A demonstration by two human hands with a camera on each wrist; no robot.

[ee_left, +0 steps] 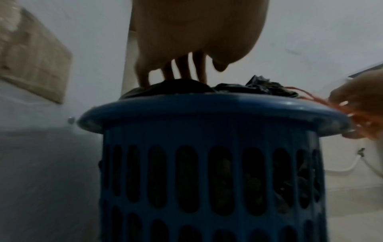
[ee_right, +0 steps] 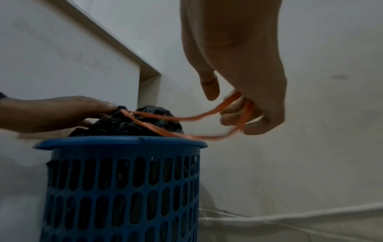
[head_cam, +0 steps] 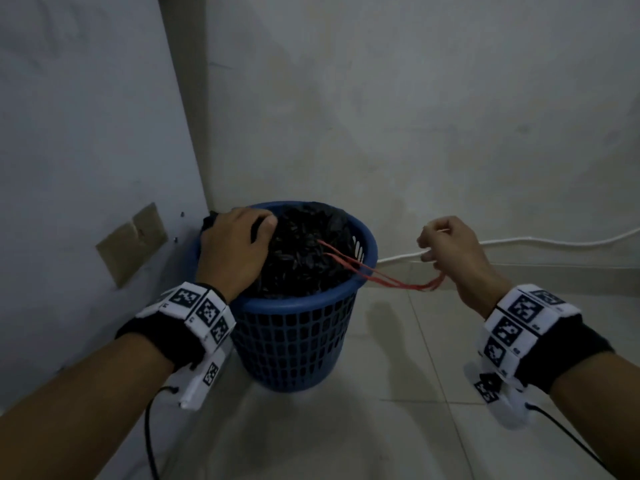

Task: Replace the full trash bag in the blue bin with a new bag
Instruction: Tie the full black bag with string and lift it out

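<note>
A blue slotted bin stands on the floor in a corner, filled by a black trash bag that bulges above the rim. My left hand rests on the bag's left top, its fingertips pressing down on the plastic. A red drawstring runs from the bag's gathered mouth over the right rim to my right hand. That hand grips the drawstring loops in curled fingers, right of the bin and slightly above the rim. The bag's contents are hidden.
A pale panel with a brown cardboard patch stands close on the bin's left. The wall is right behind the bin. A white cable runs along the wall's base on the right. Pale floor tiles stretch in front and to the right.
</note>
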